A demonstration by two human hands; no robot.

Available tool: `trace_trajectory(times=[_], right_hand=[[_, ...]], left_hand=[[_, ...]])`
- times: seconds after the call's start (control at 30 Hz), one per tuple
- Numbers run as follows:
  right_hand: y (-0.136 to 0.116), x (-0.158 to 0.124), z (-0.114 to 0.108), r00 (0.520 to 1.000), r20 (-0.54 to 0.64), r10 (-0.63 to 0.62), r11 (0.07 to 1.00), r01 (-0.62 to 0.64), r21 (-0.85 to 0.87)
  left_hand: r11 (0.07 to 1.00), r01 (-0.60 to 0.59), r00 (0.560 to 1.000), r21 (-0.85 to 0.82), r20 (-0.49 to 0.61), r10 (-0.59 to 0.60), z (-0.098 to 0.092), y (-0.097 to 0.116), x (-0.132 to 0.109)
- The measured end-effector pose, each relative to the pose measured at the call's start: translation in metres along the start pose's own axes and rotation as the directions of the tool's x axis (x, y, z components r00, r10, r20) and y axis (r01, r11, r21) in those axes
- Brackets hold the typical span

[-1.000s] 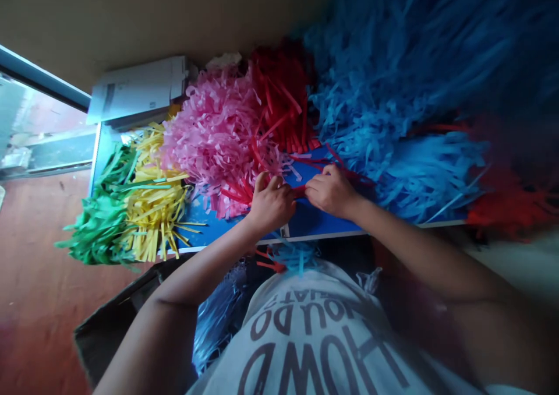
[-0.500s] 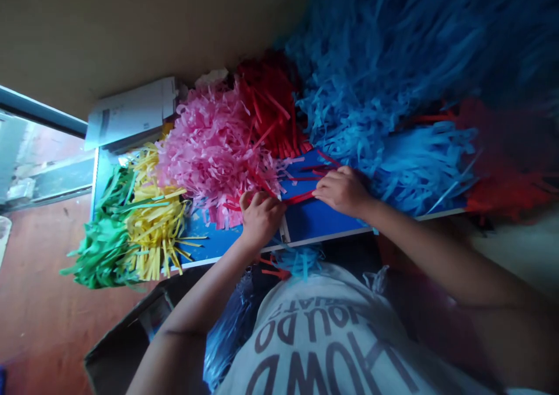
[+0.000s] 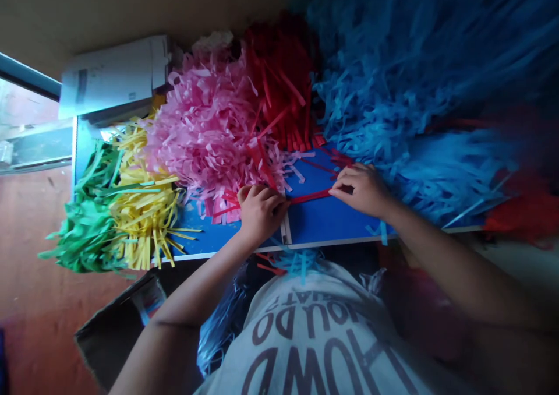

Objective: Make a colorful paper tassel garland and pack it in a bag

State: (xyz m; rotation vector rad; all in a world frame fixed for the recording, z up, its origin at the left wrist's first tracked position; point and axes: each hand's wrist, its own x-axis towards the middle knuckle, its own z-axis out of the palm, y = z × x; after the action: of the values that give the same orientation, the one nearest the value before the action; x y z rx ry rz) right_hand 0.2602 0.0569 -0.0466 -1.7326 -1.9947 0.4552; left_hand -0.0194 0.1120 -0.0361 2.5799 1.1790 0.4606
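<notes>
Red paper strip (image 3: 310, 197) is what both hands are on, but going by size, the blue shredded heap (image 3: 414, 92) wins by a mile. It fills the whole right and upper right of the view and spills onto the blue bench (image 3: 323, 223).

The pink fringe pile (image 3: 205, 133) sits left of centre on the bench. A dark red fringe bunch (image 3: 279, 80) is wedged between it and the blue heap, touching both. A few loose red strips lie over the pink one's near edge.

At the left end of the bench the yellow fringe (image 3: 140, 208) is pressed up against the pink, and the green fringe (image 3: 85, 226) hangs off the bench edge just beside the yellow. Behind those, against the wall, there's a stack of white folded cartons (image 3: 113, 77). A cardboard box (image 3: 117, 337) stands on the reddish floor (image 3: 26, 325) down by the left arm.

The left hand (image 3: 261, 211) is curled into a loose fist near the front edge of the bench, pinching the left end of the strip. The right hand (image 3: 363, 190) rests at the foot of the blue heap, fingertips closed narrow on the other end.

So the strip runs pulled out between the two hands, low over the bare blue bench top. Can't tell if it actually touches the surface.
</notes>
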Motion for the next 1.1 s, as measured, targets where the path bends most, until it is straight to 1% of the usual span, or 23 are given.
trace_trajectory(times=[0.1, 0.23, 0.47, 0.53, 0.6, 0.63, 0.67, 0.7, 0.73, 0.8, 0.83, 0.87, 0.93, 1.03, 1.1], right_hand=[[0.0, 0.004, -0.002, 0.999, 0.032, 0.031, 0.999, -0.031, 0.017], [-0.002, 0.009, -0.004, 0.992, 0.092, 0.082, 0.997, -0.081, -0.009], [-0.001, 0.023, -0.005, 0.969, 0.173, 0.176, 0.982, -0.16, -0.104], [-0.002, 0.025, -0.007, 0.965, 0.171, 0.198, 0.975, -0.175, -0.14], [-0.008, 0.024, -0.01, 0.973, 0.122, 0.198, 0.964, -0.17, -0.207], [-0.014, 0.022, -0.011, 0.982, 0.079, 0.173, 0.957, -0.148, -0.249], [-0.02, 0.019, -0.012, 0.993, 0.039, 0.114, 0.952, -0.098, -0.288], [-0.027, 0.016, -0.012, 1.0, 0.016, 0.024, 0.949, -0.018, -0.316], [-0.034, 0.012, -0.01, 0.996, 0.014, -0.085, 0.94, 0.085, -0.329], [-0.044, 0.006, -0.005, 0.954, 0.072, -0.29, 0.901, 0.297, -0.315], [-0.047, 0.004, -0.002, 0.928, 0.111, -0.356, 0.877, 0.373, -0.303], [-0.048, 0.004, 0.001, 0.908, 0.141, -0.394, 0.856, 0.418, -0.304], [-0.047, 0.007, 0.005, 0.888, 0.178, -0.424, 0.819, 0.46, -0.344], [-0.043, 0.016, 0.008, 0.855, 0.223, -0.468, 0.754, 0.517, -0.405], [-0.041, 0.021, 0.007, 0.844, 0.233, -0.482, 0.738, 0.535, -0.411]], left_hand=[[1.0, 0.008, 1.0, -0.025, 0.031, -0.007, -0.001, -0.001, 0.002], [0.999, 0.008, 0.999, -0.047, 0.045, -0.006, 0.0, -0.003, 0.004], [1.0, 0.008, 0.992, 0.016, 0.122, -0.01, -0.006, 0.0, 0.006], [0.998, -0.034, 0.992, 0.052, 0.125, 0.027, -0.007, 0.003, 0.006], [0.987, -0.142, 0.983, 0.081, 0.13, 0.13, -0.007, 0.006, 0.006], [0.974, -0.205, 0.972, 0.094, 0.132, 0.192, -0.006, 0.008, 0.006], [0.96, -0.258, 0.961, 0.107, 0.136, 0.243, -0.005, 0.009, 0.006], [0.948, -0.296, 0.95, 0.121, 0.137, 0.279, -0.005, 0.01, 0.007], [0.939, -0.318, 0.944, 0.131, 0.139, 0.3, -0.004, 0.011, 0.008], [0.935, -0.329, 0.94, 0.131, 0.138, 0.311, -0.005, 0.011, 0.01], [0.938, -0.327, 0.941, 0.119, 0.136, 0.31, -0.006, 0.01, 0.012], [0.94, -0.325, 0.941, 0.102, 0.133, 0.311, -0.007, 0.01, 0.013], [0.944, -0.319, 0.943, 0.084, 0.123, 0.308, -0.009, 0.011, 0.015], [0.943, -0.307, 0.95, 0.131, 0.095, 0.296, -0.007, 0.016, 0.018], [0.936, -0.307, 0.952, 0.175, 0.072, 0.298, -0.002, 0.021, 0.019]])
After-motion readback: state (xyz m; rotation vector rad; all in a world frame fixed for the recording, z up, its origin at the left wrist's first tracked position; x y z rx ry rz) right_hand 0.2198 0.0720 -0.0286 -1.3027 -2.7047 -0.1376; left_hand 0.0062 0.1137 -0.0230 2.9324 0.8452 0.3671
